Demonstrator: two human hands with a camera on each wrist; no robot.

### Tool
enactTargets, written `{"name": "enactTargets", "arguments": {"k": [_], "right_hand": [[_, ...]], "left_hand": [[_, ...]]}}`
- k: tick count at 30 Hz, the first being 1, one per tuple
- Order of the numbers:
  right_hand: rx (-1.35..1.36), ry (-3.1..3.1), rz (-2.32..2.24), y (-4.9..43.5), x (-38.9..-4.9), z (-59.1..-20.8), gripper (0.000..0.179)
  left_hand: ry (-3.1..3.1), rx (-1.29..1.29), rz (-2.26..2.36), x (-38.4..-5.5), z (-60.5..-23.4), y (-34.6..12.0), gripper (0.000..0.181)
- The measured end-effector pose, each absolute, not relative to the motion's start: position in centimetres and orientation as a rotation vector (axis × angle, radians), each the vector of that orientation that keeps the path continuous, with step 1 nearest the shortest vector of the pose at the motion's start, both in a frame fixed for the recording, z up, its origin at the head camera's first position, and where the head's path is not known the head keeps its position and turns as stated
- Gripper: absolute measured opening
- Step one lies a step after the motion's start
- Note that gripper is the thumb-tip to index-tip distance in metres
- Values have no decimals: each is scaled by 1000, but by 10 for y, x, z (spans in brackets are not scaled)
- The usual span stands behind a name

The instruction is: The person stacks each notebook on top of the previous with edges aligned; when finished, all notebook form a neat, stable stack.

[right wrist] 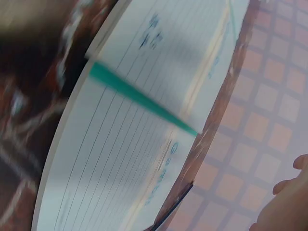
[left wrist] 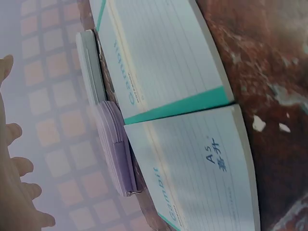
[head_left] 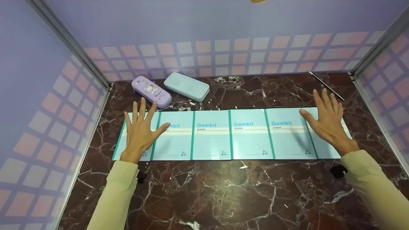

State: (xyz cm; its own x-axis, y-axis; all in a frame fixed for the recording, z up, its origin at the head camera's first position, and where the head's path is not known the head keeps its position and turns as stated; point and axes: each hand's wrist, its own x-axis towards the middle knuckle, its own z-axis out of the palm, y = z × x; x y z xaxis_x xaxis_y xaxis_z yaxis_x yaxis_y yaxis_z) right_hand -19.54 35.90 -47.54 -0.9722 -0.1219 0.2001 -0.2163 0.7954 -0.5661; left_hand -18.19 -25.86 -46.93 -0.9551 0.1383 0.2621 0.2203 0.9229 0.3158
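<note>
Several pale blue-green notebooks (head_left: 211, 143) marked "Gambit" lie side by side in one row, their green spines pointing left. Over the leftmost notebook (left wrist: 192, 168) my left hand (head_left: 140, 131) is spread, fingers straight, holding nothing. At the other end, my right hand (head_left: 327, 123) hovers with spread fingers above the last notebook (right wrist: 115, 149), also holding nothing. Both wrist views show a gap between the hand and the covers. Beyond my left fingertips lies a lilac pencil case (head_left: 151, 92) with a cartoon print; a mint-green case (head_left: 187, 87) sits to its right.
A thin dark pencil (head_left: 326, 85) lies at the back right of the brown marble table (head_left: 223, 195). Purple panels with pink and white squares (head_left: 204, 54) enclose the back and both sides. White scraps (left wrist: 259, 123) lie in front of the notebooks.
</note>
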Motion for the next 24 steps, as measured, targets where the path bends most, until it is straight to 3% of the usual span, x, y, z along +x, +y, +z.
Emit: {"name": "enactTargets", "arguments": {"k": [24], "right_hand": [[249,-2654,1452,299,-193,-473,77]], "left_hand": [[-2646,-282,-963,-183,-474,-225,88]]}}
